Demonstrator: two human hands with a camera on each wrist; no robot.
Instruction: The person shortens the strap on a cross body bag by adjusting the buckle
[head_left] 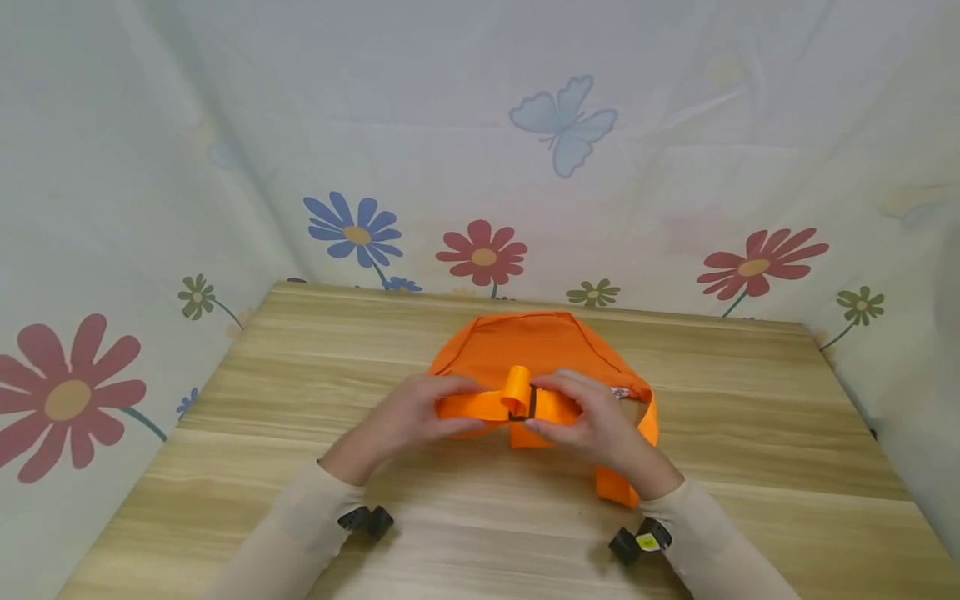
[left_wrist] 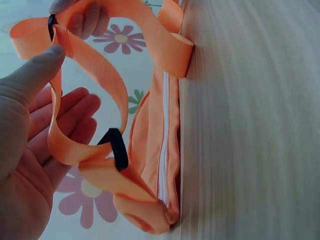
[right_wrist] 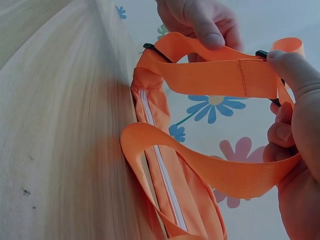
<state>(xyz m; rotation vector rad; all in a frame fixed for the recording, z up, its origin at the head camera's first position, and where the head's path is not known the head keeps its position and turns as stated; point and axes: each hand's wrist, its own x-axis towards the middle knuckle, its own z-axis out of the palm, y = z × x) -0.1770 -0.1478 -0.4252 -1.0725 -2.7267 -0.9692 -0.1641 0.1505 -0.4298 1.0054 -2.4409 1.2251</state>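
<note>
An orange waist bag (head_left: pixel 528 340) with a white zipper (right_wrist: pixel 169 182) lies on the table, its webbing strap (head_left: pixel 476 406) lifted in front of it. My left hand (head_left: pixel 405 417) pinches the strap between thumb and fingers. The right hand (head_left: pixel 600 421) grips the strap at a black slider buckle (head_left: pixel 533 402), its thumb against the buckle's edge in the right wrist view. Between both hands a short loop of webbing (head_left: pixel 516 385) stands up. Nearer the bag's end, a second black slider (left_wrist: pixel 119 149) sits on the strap.
The wood-grain table (head_left: pixel 247 467) carries the bag near its far side. Behind it hangs a white cloth backdrop (head_left: pixel 420 133) printed with flowers and a butterfly. A loose strap end (head_left: pixel 617 486) lies below my right hand.
</note>
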